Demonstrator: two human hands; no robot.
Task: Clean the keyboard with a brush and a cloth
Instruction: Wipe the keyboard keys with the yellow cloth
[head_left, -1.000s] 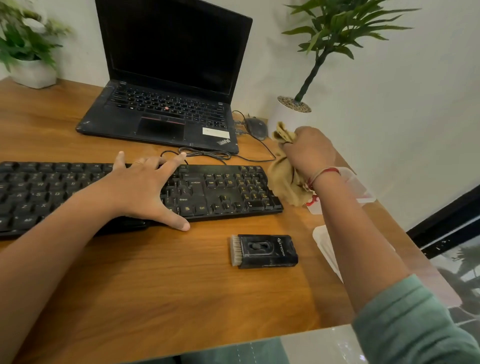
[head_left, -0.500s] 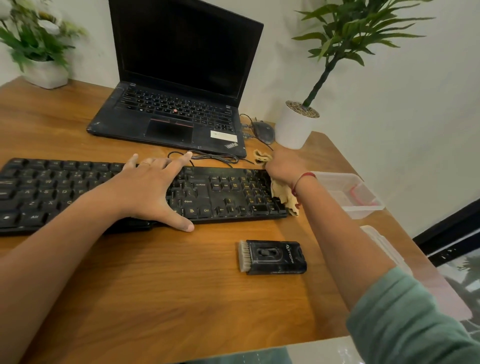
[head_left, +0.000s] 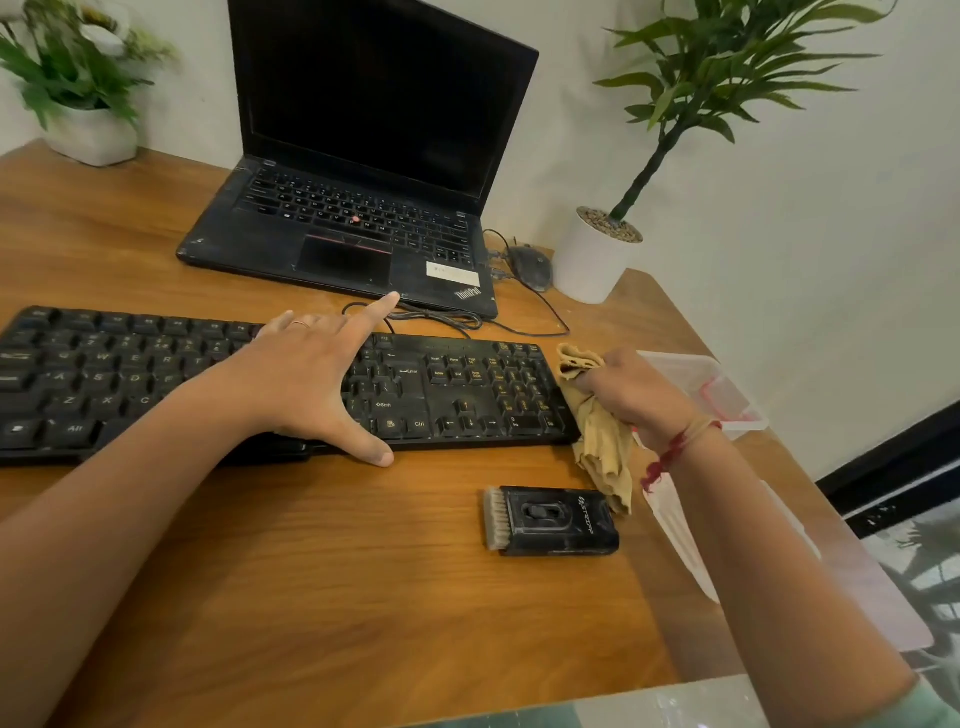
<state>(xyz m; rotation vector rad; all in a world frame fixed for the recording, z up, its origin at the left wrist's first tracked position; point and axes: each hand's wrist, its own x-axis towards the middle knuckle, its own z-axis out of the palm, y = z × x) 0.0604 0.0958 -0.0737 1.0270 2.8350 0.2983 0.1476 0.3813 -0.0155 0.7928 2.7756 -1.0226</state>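
- Desk (head_left: 322, 582): wooden top filling the lower frame and carrying everything below.
- Keyboard (head_left: 467, 395): a long black slab across the middle left. I judge it rigid but light enough to skid under a wipe, with keys that give, so I would steady it from above and not lift it.
- Left hand (head_left: 311, 384): spread flat on the keys at frame centre, with the thumb tip down by the near edge.
- Cloth (head_left: 602, 441): tan and limp, hanging at the keyboard's right end. It has no shape of its own and is best held wadded. I cannot tell whether it touches the keyboard's edge.
- Right hand (head_left: 639, 395): fingers curled round the cloth's upper part.
- Brush (head_left: 556, 519): a small black block with bristles at its left end, lying free below the keyboard's right half. The body is stiff, so I would take it by the sides.
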